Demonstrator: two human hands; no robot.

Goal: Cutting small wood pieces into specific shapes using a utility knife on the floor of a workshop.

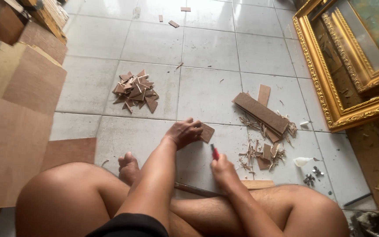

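Basically, going left to right: plywood sheets lie flat at far left, then a pile of cut wood pieces on the tiled floor, well apart from our hands. Our left hand presses a small brown wood piece flat against the floor, fingers curled down on its left part. Just beside it, our right hand is clenched round a red-handled cutter, tip pointing up toward the piece; the blade itself is too small to make out. Main risk as we judge it: the tip sits close to our left fingers, so a slip on the smooth tile could run it into them. The piece is held only by hand pressure, so it could skid. Our bare foot and legs are near the cutting spot, also exposed. Further right, a dark wood strip rests on scraps with shavings around, which could get underfoot. The gold picture frame at far right is well apart, low risk.
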